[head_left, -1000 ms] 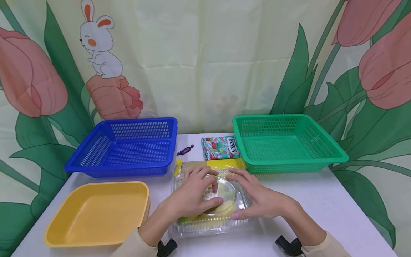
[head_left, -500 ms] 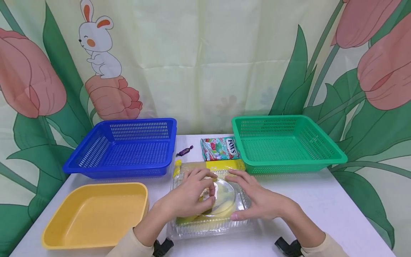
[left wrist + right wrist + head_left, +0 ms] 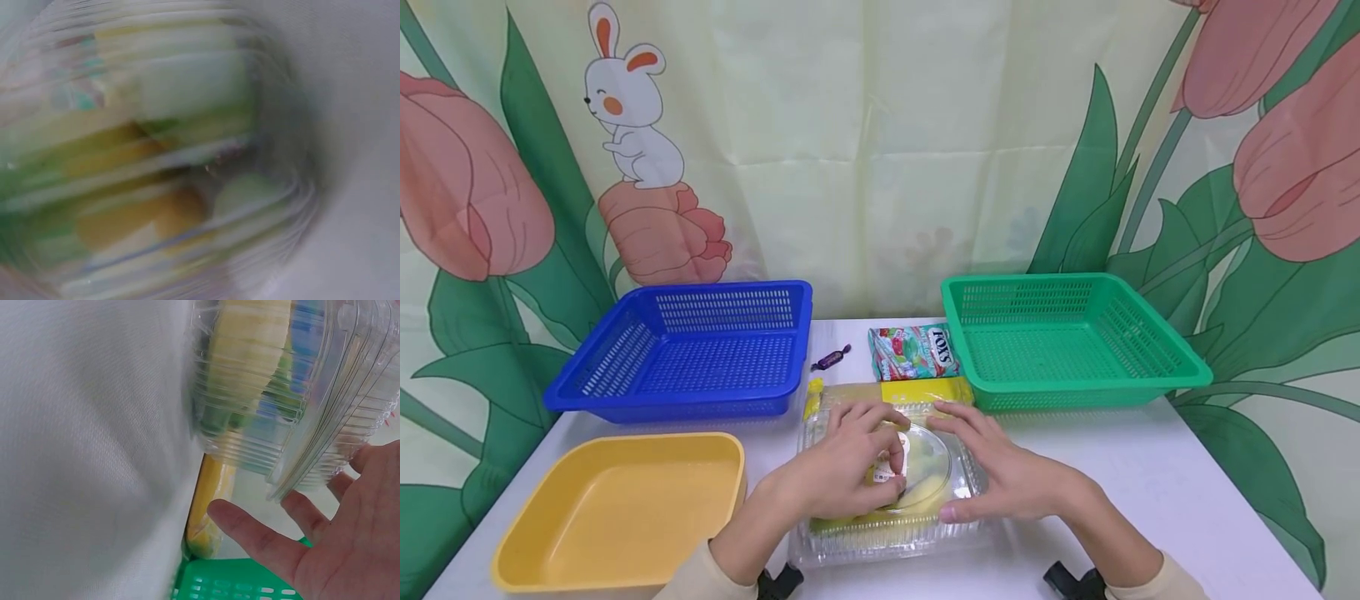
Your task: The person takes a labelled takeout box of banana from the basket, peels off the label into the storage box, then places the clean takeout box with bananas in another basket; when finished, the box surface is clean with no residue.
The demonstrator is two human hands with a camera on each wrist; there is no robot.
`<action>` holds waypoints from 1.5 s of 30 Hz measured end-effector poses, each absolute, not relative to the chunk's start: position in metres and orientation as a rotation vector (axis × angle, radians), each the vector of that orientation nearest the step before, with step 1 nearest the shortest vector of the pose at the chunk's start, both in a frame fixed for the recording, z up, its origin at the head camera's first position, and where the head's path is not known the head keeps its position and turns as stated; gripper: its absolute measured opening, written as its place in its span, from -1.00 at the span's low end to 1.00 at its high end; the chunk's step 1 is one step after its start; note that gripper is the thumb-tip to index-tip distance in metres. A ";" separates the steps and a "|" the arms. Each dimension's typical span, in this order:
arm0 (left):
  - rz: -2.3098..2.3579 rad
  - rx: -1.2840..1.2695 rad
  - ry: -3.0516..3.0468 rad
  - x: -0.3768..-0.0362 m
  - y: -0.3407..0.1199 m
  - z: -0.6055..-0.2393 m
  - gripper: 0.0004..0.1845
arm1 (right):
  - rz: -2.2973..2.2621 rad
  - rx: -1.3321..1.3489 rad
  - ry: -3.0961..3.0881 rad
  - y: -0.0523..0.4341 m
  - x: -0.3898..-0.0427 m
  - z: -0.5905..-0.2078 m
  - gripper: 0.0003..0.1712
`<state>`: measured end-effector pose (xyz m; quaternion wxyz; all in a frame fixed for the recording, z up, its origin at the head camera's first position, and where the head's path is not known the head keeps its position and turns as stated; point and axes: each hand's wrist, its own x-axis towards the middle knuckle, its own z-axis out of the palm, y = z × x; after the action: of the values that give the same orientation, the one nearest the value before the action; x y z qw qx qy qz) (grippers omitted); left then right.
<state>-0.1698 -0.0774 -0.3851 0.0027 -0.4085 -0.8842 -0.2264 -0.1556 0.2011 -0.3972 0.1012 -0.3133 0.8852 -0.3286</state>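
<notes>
Clear clamshell box (image 3: 891, 492) on worktop (image 3: 1150, 492) near front edge: left hand (image 3: 842, 467) pinches something small on its lid, right hand (image 3: 1000, 475) lies flat alongside; probably light, flimsy, slippery, best held by the rim.

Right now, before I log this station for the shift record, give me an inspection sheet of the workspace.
Surface: white table, no spills seen.
Job's things: clear ribbed plastic clamshell box holding yellow and green food, lying flat at the front centre.
Clutter: blue perforated basket, green perforated basket, yellow plastic tray, all three with nothing in them; Fox's candy packet; purple wrapped sweet; yellow packet behind the box.
Hands: left hand with fingers curled on the lid; right hand flat on it.
Cables: nothing seen.
Surroundings: tulip and rabbit printed curtain.
</notes>
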 end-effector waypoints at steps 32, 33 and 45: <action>-1.081 -1.217 -2.449 -0.172 -0.089 -0.396 -0.84 | -0.966 -0.959 2.634 0.202 -0.153 -0.405 0.14; -1.088 -1.213 -2.436 -0.172 -0.089 -0.396 -0.84 | -0.967 -0.959 2.634 0.202 -0.153 -0.405 0.14; -1.273 -1.104 -2.311 -0.181 -0.091 -0.398 -0.85 | -0.956 -0.955 2.646 0.202 -0.155 -0.402 0.14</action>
<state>-0.1809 -0.0912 -0.3980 0.1403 -0.3823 -0.8000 -0.4406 -0.1554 0.2016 -0.4019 0.0854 -0.3202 0.8874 -0.3205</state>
